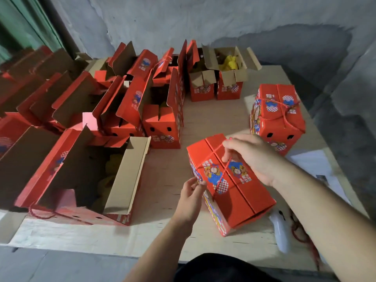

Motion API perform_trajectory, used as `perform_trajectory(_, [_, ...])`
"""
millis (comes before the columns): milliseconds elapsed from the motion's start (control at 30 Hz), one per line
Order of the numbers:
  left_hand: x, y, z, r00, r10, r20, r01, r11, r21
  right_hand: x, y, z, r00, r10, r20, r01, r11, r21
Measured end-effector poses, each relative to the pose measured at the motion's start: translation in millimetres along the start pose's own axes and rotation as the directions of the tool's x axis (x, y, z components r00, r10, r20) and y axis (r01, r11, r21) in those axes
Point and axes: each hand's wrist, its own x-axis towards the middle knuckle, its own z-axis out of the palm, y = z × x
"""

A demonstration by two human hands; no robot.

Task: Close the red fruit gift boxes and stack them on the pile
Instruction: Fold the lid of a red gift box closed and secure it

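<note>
Box in hand (230, 184): lying closed near table's front edge.
Left hand (191, 198): pinching red cord (222, 176).
Right hand (250, 157): pinching cord's other end.
Pile (277, 119): holding 2 closed boxes.
Open boxes (85, 171): many waiting.

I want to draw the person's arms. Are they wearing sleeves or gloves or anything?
No gloves and no sleeves that show. Both the left hand and the right hand are bare, and so are the forearms all the way to the picture's edge. No watch, ring or bracelet shows. The fingers have short, plain nails.

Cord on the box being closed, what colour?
Red cord, clearest in the head view.
</note>
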Motion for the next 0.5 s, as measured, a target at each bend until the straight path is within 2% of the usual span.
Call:
perform_trajectory(67, [2.5, -5.0, 6.2, 0.998, -0.065, 0.028, 0.065, 0.998, -0.018, -1.5, 23.0, -9.0, 0.996, -0.042, -0.078, 0.038, 0.998, -0.058])
perform_trajectory(133, [1.0, -7.7, 15.0, 0.994, -0.094, 0.06, 0.097, 0.995, -0.04, -2.4, 51.0, -20.6, 0.985, -0.057, -0.162, 0.018, 0.973, -0.231])
perform_trajectory(167, [0.0, -10.1, 18.7, 0.994, -0.091, 0.066, 0.094, 0.995, -0.038, -3.7, 67.8, -26.4, 0.982, -0.021, -0.186, -0.048, 0.933, -0.358])
perform_trajectory(233, [-2.1, -13.5, 24.6, 0.996, -0.042, 0.081, 0.043, 0.999, -0.003, -12.3, 100.0, -32.7, 0.969, 0.161, -0.188, -0.239, 0.81, -0.535])
perform_trajectory(267, [-3.0, -14.9, 27.3, 0.995, -0.014, 0.098, 0.012, 1.0, 0.021, -18.1, 113.9, -32.8, 0.951, 0.259, -0.167, -0.308, 0.795, -0.523])
perform_trajectory(333, [-4.1, -17.5, 30.8, 0.989, 0.0, 0.146, -0.009, 0.998, 0.055, -27.3, 133.4, -28.5, 0.926, 0.357, -0.119, -0.376, 0.862, -0.34])
perform_trajectory(400, [-2.2, -23.2, 36.0, 0.991, 0.022, 0.13, -0.033, 0.995, 0.089, -29.8, 144.1, -23.3, 0.933, 0.335, -0.128, -0.358, 0.899, -0.251])
perform_trajectory(500, [6.0, -29.0, 42.7, 0.998, 0.044, 0.05, -0.054, 0.979, 0.197, -26.9, 142.6, -14.1, 0.938, 0.306, -0.164, -0.338, 0.912, -0.231])
